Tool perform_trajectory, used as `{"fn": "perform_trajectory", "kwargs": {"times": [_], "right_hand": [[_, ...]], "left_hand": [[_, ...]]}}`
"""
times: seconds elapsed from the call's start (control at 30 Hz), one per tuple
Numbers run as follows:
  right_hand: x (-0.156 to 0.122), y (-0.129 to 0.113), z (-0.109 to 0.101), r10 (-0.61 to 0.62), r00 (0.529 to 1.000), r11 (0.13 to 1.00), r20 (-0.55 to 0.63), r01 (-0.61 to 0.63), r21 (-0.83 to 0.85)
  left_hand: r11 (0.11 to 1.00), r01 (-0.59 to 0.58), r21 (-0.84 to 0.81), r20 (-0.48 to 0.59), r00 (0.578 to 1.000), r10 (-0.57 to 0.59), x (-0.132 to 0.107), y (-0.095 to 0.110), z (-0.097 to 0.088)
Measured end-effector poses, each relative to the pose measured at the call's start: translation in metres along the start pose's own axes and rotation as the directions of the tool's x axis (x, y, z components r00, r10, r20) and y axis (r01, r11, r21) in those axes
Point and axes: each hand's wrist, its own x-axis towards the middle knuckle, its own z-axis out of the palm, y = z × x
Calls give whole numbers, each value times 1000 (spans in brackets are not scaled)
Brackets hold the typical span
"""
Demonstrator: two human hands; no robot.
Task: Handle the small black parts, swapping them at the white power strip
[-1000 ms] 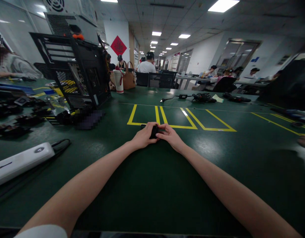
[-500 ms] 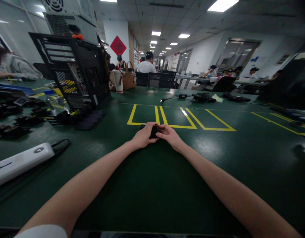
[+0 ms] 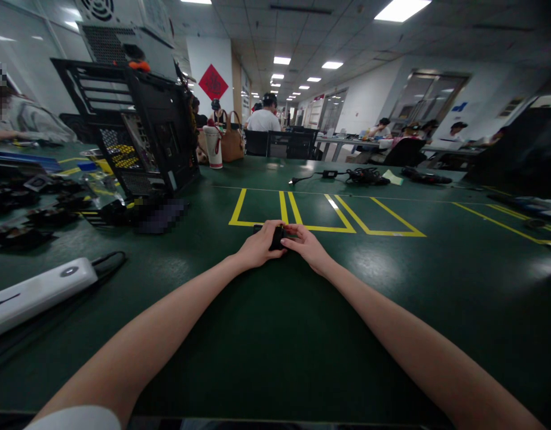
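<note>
A small black object point(image 3: 276, 238) is between my hands, just in front of the yellow tape marks; its kind does not show. My left hand point(image 3: 258, 243) is closed around its left and near side, thumb along the front edge. On the other side my right hand point(image 3: 305, 243) has its thumb and fingers pinched at the object's right end. The fingers cover much of it, and I cannot tell whether it rests on the green table point(image 3: 275, 334) or is held just above.
A black computer case point(image 3: 168, 137) stands at the left, with black parts point(image 3: 22, 233) beside it. Nearer lies a white power strip-like device point(image 3: 40, 295). A cup point(image 3: 213, 146), a brown bag point(image 3: 233, 140) and coiled black cables point(image 3: 367, 176) are at the back. Several people sit beyond.
Both hands stay almost in place around the black object. My right fingertips have shifted very slightly to the left at its end.
</note>
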Motion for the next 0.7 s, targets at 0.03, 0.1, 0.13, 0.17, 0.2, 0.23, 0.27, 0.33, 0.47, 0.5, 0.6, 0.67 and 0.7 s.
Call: {"fn": "perform_trajectory", "kwargs": {"times": [0.03,0.1,0.13,0.17,0.2,0.23,0.27,0.33,0.47,0.5,0.6,0.67,0.7], "right_hand": [[0,0,0,19,1000,1000,10,-18,-4],[-1,-1,-1,39,999,999,36,-39,8],[-1,-2,-1,34,998,999,48,-35,21],[-1,-2,-1,22,998,999,56,-24,35],[-2,-3,-1,9,998,999,62,-12,47],[-2,-3,-1,-3,998,999,65,-1,53],[-3,-4,0,-12,998,999,66,8,54],[-3,-4,0,-22,998,999,59,20,44],[-3,-4,2,-32,999,999,35,31,22],[-3,-4,2,-31,999,999,29,30,15],[-3,-4,1,-18,1000,1000,18,18,-4],[-3,-4,0,-6,1000,1000,15,6,-14],[-3,-4,0,-2,1000,1000,17,2,-13]], "left_hand": [[1000,0,0,5,1000,0,0,0,0],[1000,1,0,10,1000,-1,0,0,-1],[1000,-2,2,9,1000,2,-1,0,-1],[1000,-5,4,8,1000,5,-1,0,-1],[1000,-8,6,7,1000,8,-1,0,-1],[1000,-10,7,7,1000,10,-1,0,-1],[1000,-11,6,7,1000,11,0,0,0],[1000,-11,1,7,1000,11,0,0,0],[1000,-5,-8,5,1000,5,0,0,0],[1000,-3,-10,7,1000,3,0,0,0],[1000,1,-15,8,1000,-1,0,0,0],[1000,2,-13,8,1000,-2,0,1,-1],[1000,2,-11,8,1000,-1,0,1,-1]]}}
